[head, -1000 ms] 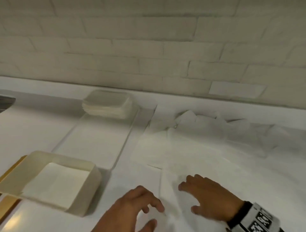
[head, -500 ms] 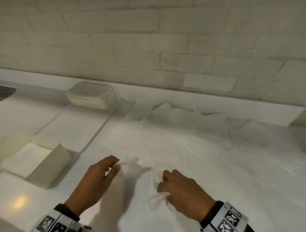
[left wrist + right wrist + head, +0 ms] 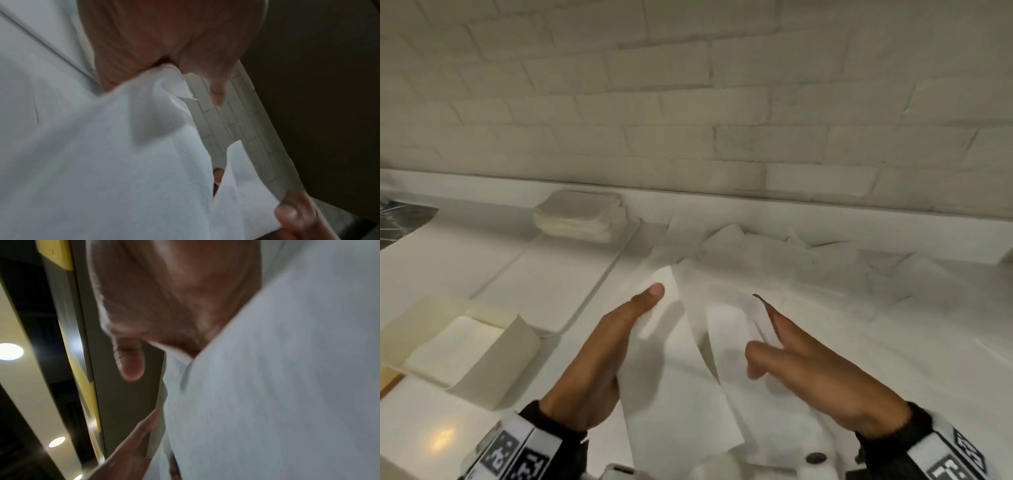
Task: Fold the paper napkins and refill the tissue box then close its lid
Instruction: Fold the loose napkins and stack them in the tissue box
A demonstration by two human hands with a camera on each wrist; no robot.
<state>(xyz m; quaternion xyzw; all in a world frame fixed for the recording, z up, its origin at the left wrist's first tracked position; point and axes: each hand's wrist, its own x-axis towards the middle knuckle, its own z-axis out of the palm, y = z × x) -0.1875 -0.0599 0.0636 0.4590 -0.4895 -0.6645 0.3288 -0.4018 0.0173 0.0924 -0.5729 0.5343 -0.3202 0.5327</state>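
Above the counter I hold a white paper napkin between both hands. My left hand pinches its left edge, thumb on top; the left wrist view shows a corner of the napkin caught between thumb and finger. My right hand grips the right edge, and the napkin runs under its palm. The cream tissue box stands open at the left with flat napkins inside. A stack of folded napkins sits by the wall.
Several loose unfolded napkins lie strewn over the counter at the back right. A white tray lies between the box and the stack. A yellow-brown edge shows beside the box. A brick wall closes the back.
Both hands have taken one napkin off the counter and raised it, spreading it between them. The view has swung right and then back towards the box.
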